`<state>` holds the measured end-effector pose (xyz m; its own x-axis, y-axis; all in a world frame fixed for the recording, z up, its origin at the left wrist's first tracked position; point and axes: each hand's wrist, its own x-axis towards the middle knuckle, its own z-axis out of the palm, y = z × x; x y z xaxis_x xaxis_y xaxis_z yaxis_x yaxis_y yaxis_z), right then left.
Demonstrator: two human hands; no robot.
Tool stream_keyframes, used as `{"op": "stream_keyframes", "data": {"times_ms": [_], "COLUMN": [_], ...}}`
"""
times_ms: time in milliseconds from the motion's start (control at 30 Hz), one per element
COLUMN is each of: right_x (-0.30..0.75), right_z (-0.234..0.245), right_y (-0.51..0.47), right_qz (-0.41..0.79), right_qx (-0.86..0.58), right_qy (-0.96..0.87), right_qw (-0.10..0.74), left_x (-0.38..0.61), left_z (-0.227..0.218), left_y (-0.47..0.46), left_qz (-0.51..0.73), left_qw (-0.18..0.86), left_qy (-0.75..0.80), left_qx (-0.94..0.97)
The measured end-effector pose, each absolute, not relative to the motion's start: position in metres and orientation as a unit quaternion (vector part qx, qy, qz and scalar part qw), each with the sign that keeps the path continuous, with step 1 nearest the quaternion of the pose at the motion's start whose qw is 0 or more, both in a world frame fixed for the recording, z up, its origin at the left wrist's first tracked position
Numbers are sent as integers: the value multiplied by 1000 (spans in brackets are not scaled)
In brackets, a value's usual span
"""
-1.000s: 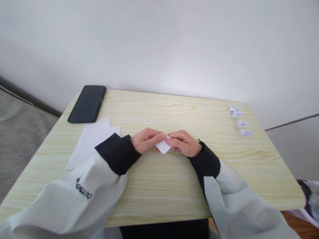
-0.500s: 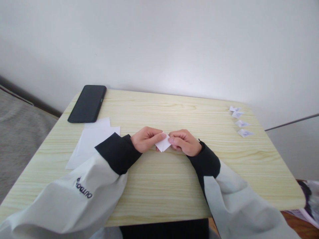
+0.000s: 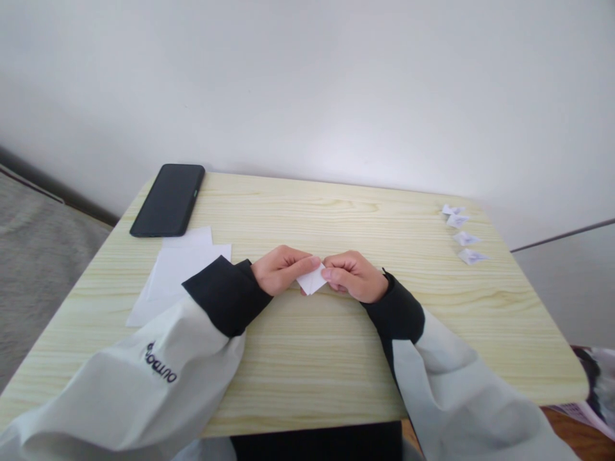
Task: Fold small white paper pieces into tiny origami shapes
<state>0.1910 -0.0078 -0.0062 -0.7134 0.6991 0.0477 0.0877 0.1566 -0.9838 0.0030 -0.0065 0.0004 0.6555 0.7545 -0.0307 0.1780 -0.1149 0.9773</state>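
A small piece of folded white paper (image 3: pixel 312 280) is held between my two hands above the middle of the table. My left hand (image 3: pixel 284 269) pinches its left side, thumb on top. On the other side, my right hand (image 3: pixel 353 275) grips the right edge between thumb and curled fingers. The paper is diamond-shaped, with a crease or layer edge running down to its lower point. Its upper corner is partly covered by my fingers.
White paper sheets (image 3: pixel 180 272) lie in a loose pile at the left, partly under my left sleeve. Behind them rests a black tablet or large phone (image 3: pixel 168 200). Several small folded paper pieces (image 3: pixel 473 257) line the right side of the table (image 3: pixel 327 371). A white wall (image 3: pixel 307 89) stands behind.
The folded paper has turned slightly and shifted a little to the left. My right thumb has slid slightly left and down along it. Both hands keep their hold.
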Motion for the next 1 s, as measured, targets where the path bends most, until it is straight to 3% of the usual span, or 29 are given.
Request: {"op": "stream_keyframes", "data": {"times_ms": [167,533,1000], "right_x": [191,192,191], "right_z": [-6,-10,-13], "right_y": [-9,-7,-8], "right_qz": [588,569,547], "right_qx": [-284,-329,-356], "right_qy": [-711,-657,-657], "right_qw": [261,370,377], "left_x": [4,5,7], "left_z": [1,1,-7], "left_y": [-7,-7,-7], "left_qz": [256,255,304], "left_qw": [581,652,635], "left_qy": [329,325,348], "left_qx": [699,636,619]}}
